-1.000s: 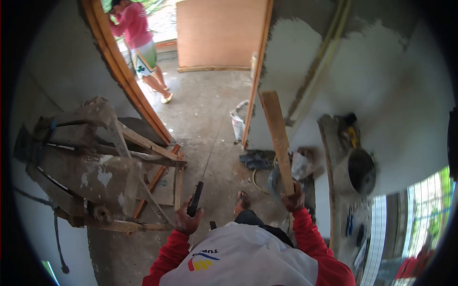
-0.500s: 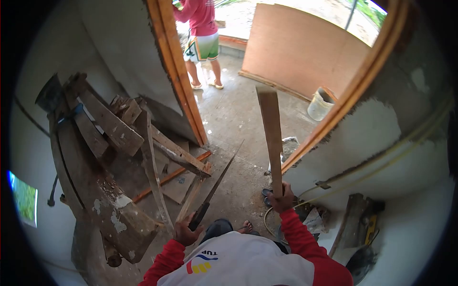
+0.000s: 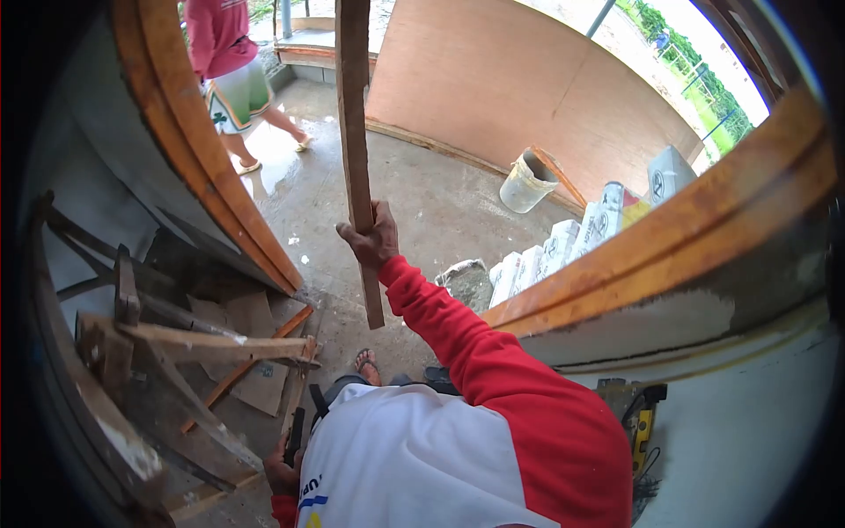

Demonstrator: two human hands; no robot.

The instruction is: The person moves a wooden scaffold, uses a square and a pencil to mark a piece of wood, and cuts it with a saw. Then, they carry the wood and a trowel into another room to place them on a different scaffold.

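Note:
My right hand (image 3: 373, 238) grips a long wooden plank (image 3: 354, 132) near its lower end and holds it upright in front of me, its top running out of view. My left hand (image 3: 282, 471) hangs low beside my white and red shirt, closed around the dark handle of a hand saw (image 3: 295, 433); the saw's blade is hidden. One sandalled foot (image 3: 367, 365) shows on the concrete floor below the plank.
A wooden door frame (image 3: 220, 185) curves on the left, with a rough wooden trestle (image 3: 167, 352) beside it. Another person in a pink shirt (image 3: 220, 53) walks outside. A plywood sheet (image 3: 510, 88), a bucket (image 3: 526, 180) and stacked bags (image 3: 563, 246) stand ahead right.
I have stepped toward the doorway and my view turned right. My right hand raised the plank higher. My left hand dropped the saw to my side, and the other person walked off.

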